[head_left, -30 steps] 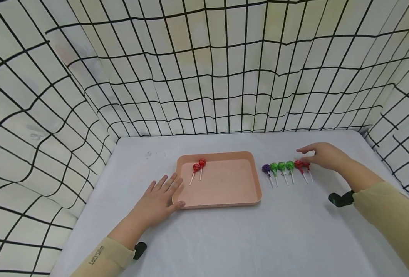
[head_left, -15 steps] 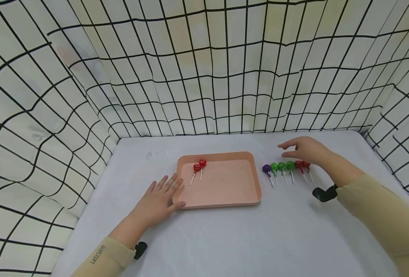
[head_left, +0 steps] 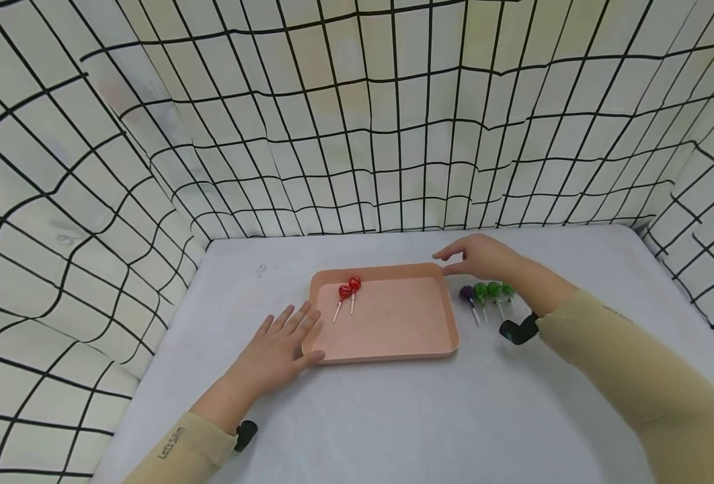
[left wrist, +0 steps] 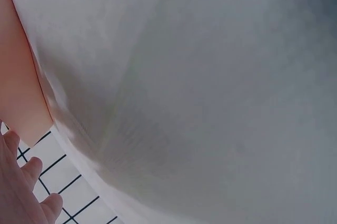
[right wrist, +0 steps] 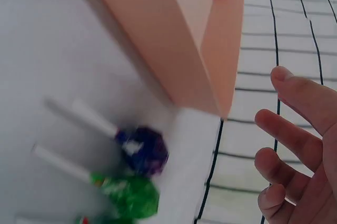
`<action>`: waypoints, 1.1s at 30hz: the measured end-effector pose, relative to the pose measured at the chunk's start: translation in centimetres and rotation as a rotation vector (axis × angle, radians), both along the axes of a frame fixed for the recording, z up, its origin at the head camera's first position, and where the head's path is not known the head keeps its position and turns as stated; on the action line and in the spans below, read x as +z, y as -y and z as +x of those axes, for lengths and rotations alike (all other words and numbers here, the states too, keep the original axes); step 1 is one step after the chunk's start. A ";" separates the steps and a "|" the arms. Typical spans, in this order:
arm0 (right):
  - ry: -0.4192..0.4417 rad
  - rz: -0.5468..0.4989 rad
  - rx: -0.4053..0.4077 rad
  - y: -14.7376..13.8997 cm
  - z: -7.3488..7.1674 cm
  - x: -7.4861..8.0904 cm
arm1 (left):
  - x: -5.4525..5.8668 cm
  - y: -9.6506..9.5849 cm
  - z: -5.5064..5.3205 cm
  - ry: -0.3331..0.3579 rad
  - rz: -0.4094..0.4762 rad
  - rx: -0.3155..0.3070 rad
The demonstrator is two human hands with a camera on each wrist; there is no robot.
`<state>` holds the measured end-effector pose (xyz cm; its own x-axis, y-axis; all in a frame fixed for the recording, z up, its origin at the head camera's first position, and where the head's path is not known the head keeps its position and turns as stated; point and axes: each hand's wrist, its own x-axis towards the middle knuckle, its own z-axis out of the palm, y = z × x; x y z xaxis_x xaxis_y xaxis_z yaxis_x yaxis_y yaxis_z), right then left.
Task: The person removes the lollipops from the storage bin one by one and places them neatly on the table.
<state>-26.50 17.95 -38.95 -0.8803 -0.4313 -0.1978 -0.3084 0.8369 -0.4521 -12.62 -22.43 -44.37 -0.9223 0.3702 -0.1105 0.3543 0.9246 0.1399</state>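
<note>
Pink tray (head_left: 393,336) on white table (head_left: 393,417). Two red lollipops (head_left: 345,292) lying inside, far left part, heads close together. Left hand (head_left: 281,353) at tray's left edge, fingers spread, grip wide, nothing held. Right hand (head_left: 484,257) near tray's far right corner, thumb and fingers apart, grip wide, nothing held. Purple lollipop (head_left: 466,293), then green lollipops (head_left: 493,289), in row right of tray.
</note>
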 end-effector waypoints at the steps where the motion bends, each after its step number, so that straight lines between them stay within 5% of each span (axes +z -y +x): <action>1: 0.001 0.002 0.012 0.6 -0.1 0.0 | 0.0 0.0 0.0 0.001 -0.012 0.001; 19: -0.015 -0.023 0.210 9.5 -1.7 -0.2 | -0.1 0.1 -0.1 0.000 -0.027 0.002; 33: 0.003 0.033 0.238 13.5 -1.6 -1.7 | -0.1 0.1 -0.2 0.003 -0.037 -0.005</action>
<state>-28.13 4.49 -40.67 -0.7540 -0.6198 -0.2175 -0.4974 0.7550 -0.4272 -12.78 -22.57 -44.47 -0.9203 0.3699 -0.1272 0.3582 0.9276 0.1063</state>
